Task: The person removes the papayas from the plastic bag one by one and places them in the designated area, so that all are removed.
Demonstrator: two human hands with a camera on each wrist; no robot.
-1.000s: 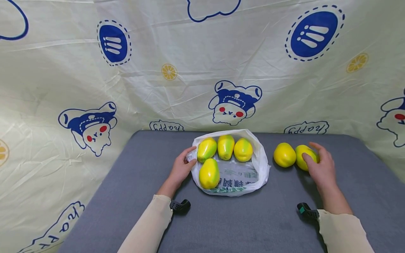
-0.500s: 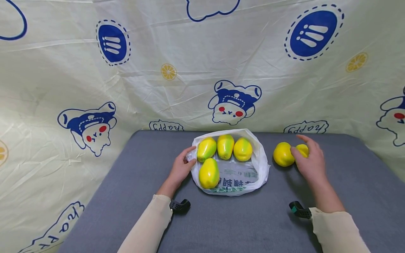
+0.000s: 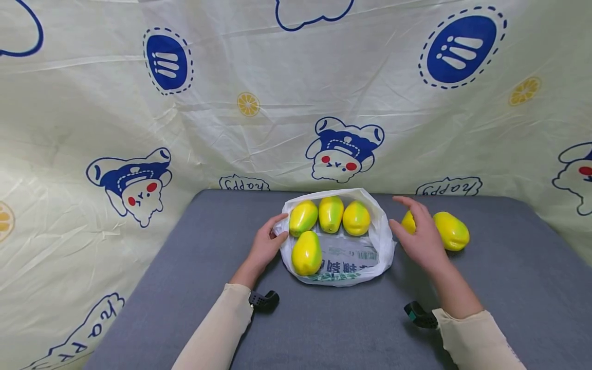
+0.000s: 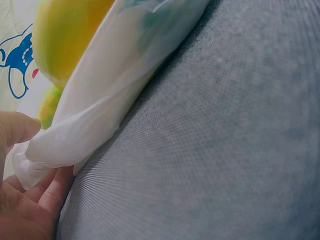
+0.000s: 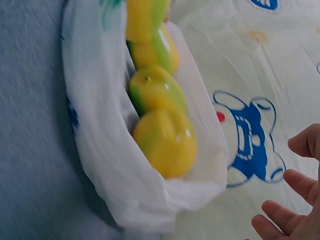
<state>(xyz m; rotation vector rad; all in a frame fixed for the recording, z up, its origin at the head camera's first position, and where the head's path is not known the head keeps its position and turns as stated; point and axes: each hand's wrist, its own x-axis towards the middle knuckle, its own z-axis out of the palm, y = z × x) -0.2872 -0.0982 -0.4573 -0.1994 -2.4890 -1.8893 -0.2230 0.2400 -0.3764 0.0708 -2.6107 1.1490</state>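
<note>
A white plastic bag (image 3: pixel 383 241) lies with its mouth open on the grey table, several glossy yellow-green oval fruits (image 3: pixel 307 253) inside. At its left rim, my left hand (image 3: pixel 263 249) holds the bag's edge; the left wrist view has the thumb over the plastic (image 4: pixel 95 115) and the fingers beneath. My right hand (image 3: pixel 423 241) hovers just right of the bag, fingers spread and nothing in them. Behind it, one loose fruit (image 3: pixel 409 223) is mostly hidden, and another (image 3: pixel 451 231) sits to its right. In the right wrist view, the right hand (image 5: pixel 295 200) is beside the bag.
The grey table (image 3: pixel 342 329) runs back to a pale cloth backdrop (image 3: pixel 259 56) printed with cartoon figures. Each wrist wears a black band, with the left band (image 3: pixel 264 301) and right band (image 3: pixel 420 314) both close over the table.
My right hand has let go of the right-hand loose fruit and moved left past both loose fruits toward the bag. The left hand stays at the bag's rim.
</note>
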